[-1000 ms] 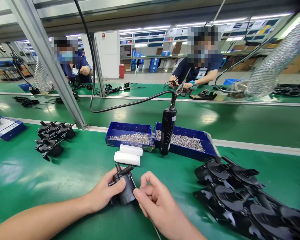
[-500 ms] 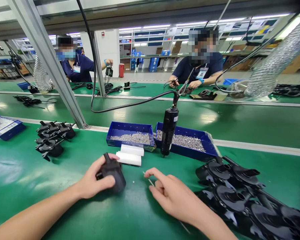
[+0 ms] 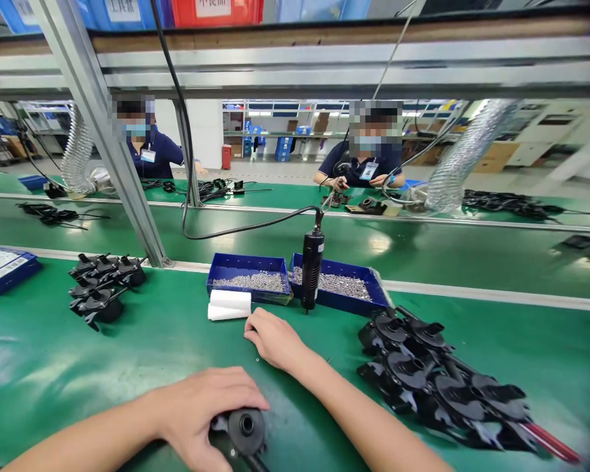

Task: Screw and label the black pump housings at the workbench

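Observation:
Low in the view, my left hand (image 3: 211, 410) is wrapped around a black plastic housing (image 3: 247, 427), whose round face with a short tube points up. My right hand (image 3: 275, 339) reaches forward with curled fingers beside two white rolls (image 3: 229, 305). Whether its fingertips touch the rolls or hold something is hidden. A tiny ring (image 3: 257, 359) lies on the green mat between my hands. Beyond my right hand hangs a black electric screwdriver (image 3: 313, 270), tip downward, in front of a blue tray of screws (image 3: 376, 288).
Another blue tray (image 3: 248, 262) holds small metal parts. Several black housings stand in a left group (image 3: 101, 295) and a larger right group (image 3: 423, 367), with a red-handled tool (image 3: 553, 442) alongside. A metal post (image 3: 122, 151) rises at left. Two co-workers sit across the bench.
My left hand has brought the housing nearer to me and turned its round face up. My right hand has moved forward and left toward the white rolls; the thin rod it held is no longer clearly visible.

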The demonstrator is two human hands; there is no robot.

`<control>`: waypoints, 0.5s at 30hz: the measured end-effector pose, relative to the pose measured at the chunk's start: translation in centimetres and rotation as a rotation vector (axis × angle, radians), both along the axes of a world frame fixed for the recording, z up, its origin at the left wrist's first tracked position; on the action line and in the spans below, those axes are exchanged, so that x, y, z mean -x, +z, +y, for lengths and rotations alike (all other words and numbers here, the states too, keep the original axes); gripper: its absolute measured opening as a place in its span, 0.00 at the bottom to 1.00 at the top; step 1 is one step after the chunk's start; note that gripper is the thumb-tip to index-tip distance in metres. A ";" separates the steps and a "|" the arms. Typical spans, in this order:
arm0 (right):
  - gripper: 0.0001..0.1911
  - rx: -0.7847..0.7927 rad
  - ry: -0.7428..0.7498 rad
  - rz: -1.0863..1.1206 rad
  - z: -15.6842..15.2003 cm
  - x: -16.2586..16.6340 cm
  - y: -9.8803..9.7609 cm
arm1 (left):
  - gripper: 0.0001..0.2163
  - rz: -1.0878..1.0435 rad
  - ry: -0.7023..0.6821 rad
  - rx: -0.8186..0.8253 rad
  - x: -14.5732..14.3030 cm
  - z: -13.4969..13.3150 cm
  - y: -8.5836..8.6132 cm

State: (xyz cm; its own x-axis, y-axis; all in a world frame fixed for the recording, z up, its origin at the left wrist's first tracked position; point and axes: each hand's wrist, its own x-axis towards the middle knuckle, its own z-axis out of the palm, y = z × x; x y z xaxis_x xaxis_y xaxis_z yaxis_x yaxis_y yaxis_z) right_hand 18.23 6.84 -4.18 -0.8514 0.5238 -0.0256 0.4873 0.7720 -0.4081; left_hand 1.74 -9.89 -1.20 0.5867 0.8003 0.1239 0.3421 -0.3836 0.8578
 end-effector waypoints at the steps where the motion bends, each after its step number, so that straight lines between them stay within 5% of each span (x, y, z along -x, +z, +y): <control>1: 0.03 -0.002 0.015 -0.017 0.1 0.0 0.1 | 0.42 -0.009 0.002 0.001 0.1 0.0 0.1; 9: 0.05 0.025 0.092 -0.080 -2.4 -4.0 1.3 | 0.38 0.088 0.179 -0.082 0.2 -0.6 -1.0; 15: 0.07 -0.108 0.057 -0.229 -4.4 -2.8 0.1 | 0.34 0.089 0.188 -0.118 0.1 -0.7 -1.7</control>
State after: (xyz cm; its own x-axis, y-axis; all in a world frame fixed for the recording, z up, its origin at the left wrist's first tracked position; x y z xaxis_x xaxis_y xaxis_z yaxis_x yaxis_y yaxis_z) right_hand 21.06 2.44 -4.10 -0.8579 0.4856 -0.1679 0.5122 0.8340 -0.2053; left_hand 1.66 -10.61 -2.88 0.4416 0.8795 0.1773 0.4890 -0.4016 0.7744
